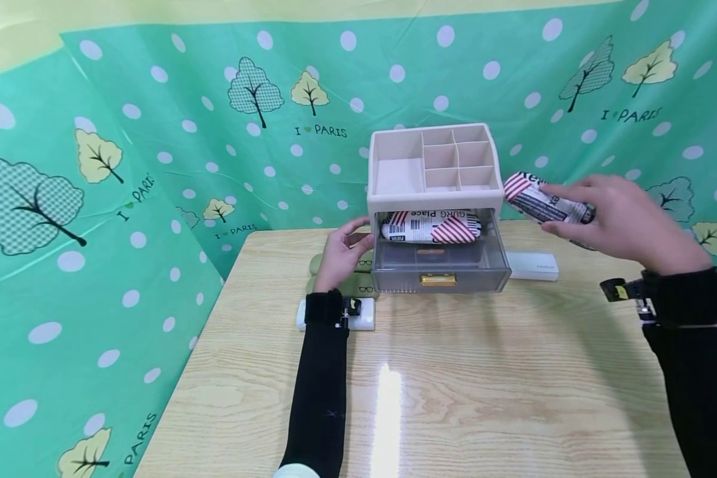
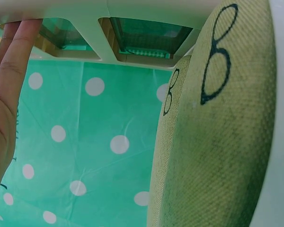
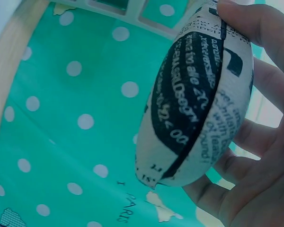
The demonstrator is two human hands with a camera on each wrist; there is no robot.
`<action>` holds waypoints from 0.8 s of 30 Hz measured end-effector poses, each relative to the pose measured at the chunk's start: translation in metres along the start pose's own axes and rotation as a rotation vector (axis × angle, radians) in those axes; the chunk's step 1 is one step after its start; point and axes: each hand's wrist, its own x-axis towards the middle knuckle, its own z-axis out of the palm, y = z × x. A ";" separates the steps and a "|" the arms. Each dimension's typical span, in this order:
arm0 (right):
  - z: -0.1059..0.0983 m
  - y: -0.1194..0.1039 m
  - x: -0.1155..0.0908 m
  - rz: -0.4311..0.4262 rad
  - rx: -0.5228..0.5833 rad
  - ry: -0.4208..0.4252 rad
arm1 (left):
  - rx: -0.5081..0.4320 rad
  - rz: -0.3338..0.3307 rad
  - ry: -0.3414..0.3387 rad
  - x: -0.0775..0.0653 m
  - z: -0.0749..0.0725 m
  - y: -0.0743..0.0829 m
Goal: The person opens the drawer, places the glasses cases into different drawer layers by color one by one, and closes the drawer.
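My right hand (image 1: 612,216) holds a newspaper-print glasses case (image 1: 540,199) in the air, right of a white desktop organizer (image 1: 433,202). In the right wrist view the case (image 3: 194,99) lies between thumb and fingers, its dark seam showing. A second printed glasses case (image 1: 430,227) lies in the organizer's pulled-out grey see-through drawer (image 1: 439,282), which has a gold handle. My left hand (image 1: 342,255) touches the organizer's left side. In the left wrist view its fingers (image 2: 14,66) extend up to the white frame.
Two green glasses cases (image 1: 349,285) with glasses drawings lie left of the organizer, behind a white box (image 1: 364,313). Another white box (image 1: 534,265) lies to its right. Divided compartments (image 1: 459,156) form the organizer's top. A green dotted cloth (image 1: 182,126) hangs behind the wooden table (image 1: 484,392).
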 end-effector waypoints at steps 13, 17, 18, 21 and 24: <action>-0.018 -0.006 0.007 -0.077 -0.012 0.106 | -0.002 -0.003 -0.005 0.001 -0.001 0.000; -0.023 -0.009 0.009 -0.114 -0.012 0.139 | -0.005 -0.013 -0.004 0.001 -0.001 0.000; -0.024 -0.010 0.009 -0.124 -0.010 0.148 | -0.007 -0.014 -0.004 0.001 -0.001 0.000; -0.027 -0.013 0.010 -0.136 -0.009 0.156 | -0.015 -0.021 -0.001 0.001 0.000 -0.001; -0.029 -0.018 0.012 -0.156 -0.001 0.164 | -0.023 -0.023 -0.001 0.001 0.000 -0.001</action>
